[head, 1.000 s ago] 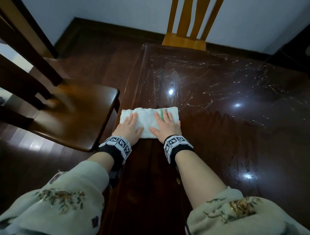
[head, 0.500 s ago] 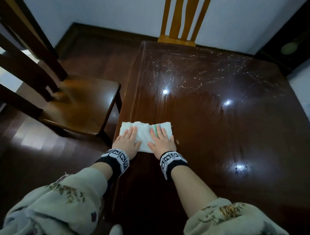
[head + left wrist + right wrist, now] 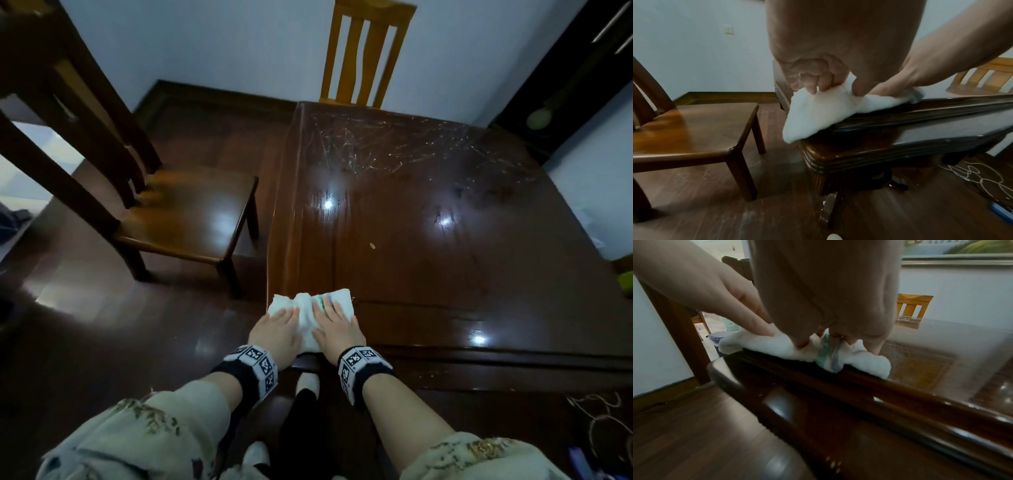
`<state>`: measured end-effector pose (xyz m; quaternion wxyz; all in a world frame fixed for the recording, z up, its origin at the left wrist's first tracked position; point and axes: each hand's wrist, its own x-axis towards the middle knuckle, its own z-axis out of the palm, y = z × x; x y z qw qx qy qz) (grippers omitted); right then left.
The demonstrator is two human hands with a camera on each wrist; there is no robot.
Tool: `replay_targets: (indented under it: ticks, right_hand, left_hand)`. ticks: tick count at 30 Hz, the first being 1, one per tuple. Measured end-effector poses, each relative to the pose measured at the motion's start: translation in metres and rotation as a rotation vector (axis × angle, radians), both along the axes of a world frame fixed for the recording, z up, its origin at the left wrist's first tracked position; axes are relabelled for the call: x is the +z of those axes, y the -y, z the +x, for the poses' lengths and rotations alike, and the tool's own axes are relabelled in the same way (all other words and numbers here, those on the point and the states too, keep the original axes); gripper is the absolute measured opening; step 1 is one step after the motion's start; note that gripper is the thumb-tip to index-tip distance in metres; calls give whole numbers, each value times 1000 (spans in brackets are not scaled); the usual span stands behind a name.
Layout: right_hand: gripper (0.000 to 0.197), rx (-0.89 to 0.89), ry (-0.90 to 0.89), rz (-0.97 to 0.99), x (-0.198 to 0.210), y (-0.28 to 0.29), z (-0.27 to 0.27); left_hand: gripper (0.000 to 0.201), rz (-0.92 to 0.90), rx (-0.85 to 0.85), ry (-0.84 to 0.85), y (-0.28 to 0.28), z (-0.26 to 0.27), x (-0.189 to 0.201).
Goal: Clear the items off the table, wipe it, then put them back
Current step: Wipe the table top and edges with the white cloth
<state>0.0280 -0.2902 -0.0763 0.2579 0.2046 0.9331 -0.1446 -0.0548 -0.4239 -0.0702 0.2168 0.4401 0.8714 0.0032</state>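
A white cloth (image 3: 306, 310) with a green stripe lies bunched on the near left corner of the dark glossy table (image 3: 428, 257). My left hand (image 3: 277, 330) and right hand (image 3: 337, 329) lie side by side on top of it, fingers pressing down. In the left wrist view the cloth (image 3: 818, 113) overhangs the table corner (image 3: 838, 152) under my left fingertips (image 3: 813, 87). In the right wrist view my right fingers (image 3: 875, 344) push the cloth (image 3: 777, 347) against the table's near edge (image 3: 859, 386). Nothing else stands on the tabletop.
A dark wooden chair (image 3: 185, 219) stands left of the table, and a lighter chair (image 3: 366, 54) at its far end. A dark cabinet (image 3: 565, 85) is at the back right. A loose cord (image 3: 596, 411) lies on the floor at right. My socked foot (image 3: 307, 382) is under the near edge.
Both hands have dragged the cloth toward me along the table's left side to the near corner. The cloth has bunched up between them and now hangs over the edge.
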Motion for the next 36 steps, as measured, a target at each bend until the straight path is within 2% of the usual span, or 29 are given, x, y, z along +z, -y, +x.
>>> replay_targets:
  ticks: [3, 5, 11, 15, 21, 25, 30, 36]
  right_hand:
    - [61, 47, 5, 4, 0, 22, 12]
    - [69, 76, 4, 6, 1, 33, 14]
    - [75, 146, -2, 45, 3, 57, 12]
    - [72, 182, -85, 61, 4, 67, 23]
    - [79, 201, -105, 40, -5, 59, 40]
    - [81, 150, -144, 55, -10, 55, 58]
    - [75, 111, -137, 28, -15, 28, 91]
    - [72, 61, -116, -8, -20, -21, 148]
  left_hand:
    - [45, 45, -56, -32, 14, 12, 10]
    - [39, 24, -56, 21, 24, 18, 13]
    - [58, 10, 115, 282, 47, 34, -3]
    - [54, 23, 101, 203, 51, 40, -8]
    - [68, 27, 94, 154, 55, 51, -18]
    - [70, 18, 83, 106, 54, 62, -20]
    - [73, 7, 57, 64, 23, 92, -16]
    - [75, -72, -32, 112, -26, 141, -20]
